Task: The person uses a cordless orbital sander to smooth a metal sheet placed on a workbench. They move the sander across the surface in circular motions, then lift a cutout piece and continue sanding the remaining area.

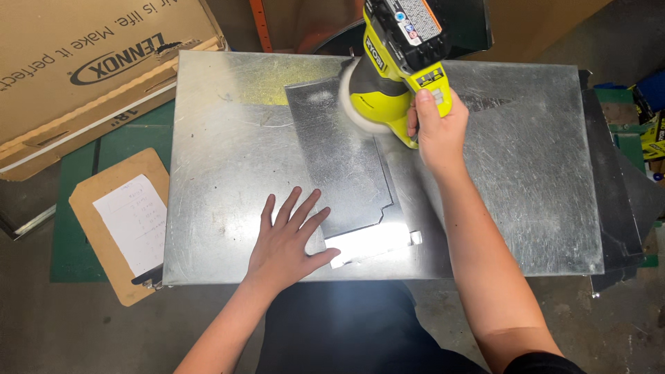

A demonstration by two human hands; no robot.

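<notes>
Right hand (436, 131) wrapped around the rear grip of a lime-green cordless polisher (398, 73) with a white round buffing pad (357, 104); fingers (424, 111) curled shut on the housing, thumb on the near side. Pad face resting on the far edge of a small, dull grey notched sheet-metal plate (343, 163), at about 12 o'clock on that plate. Plate lying flat on a large galvanised steel sheet (526, 173) serving as the tabletop, slightly left of its middle.

Left hand (287, 239) laid flat at about 7 o'clock from the plate, fingers (298, 211) spread wide, tips touching or just over the plate's near left edge, holding nothing.

Probably best done like this: keep the pad flat rather than tipped on its rim, so as not to dig at the plate's edge. Press firmly with the spread hand, since the thin plate looks free to slide or spin under the pad. Keep fingertips well apart from the pad's path. Work in slow overlapping passes from 12 toward 6 o'clock. Ease off near the notched corner at 5 o'clock, where an edge could catch the pad.

Brown clipboard with white paper (125, 221) at 9 o'clock, cardboard box (83, 62) at 10 o'clock, both apart from the work.
</notes>
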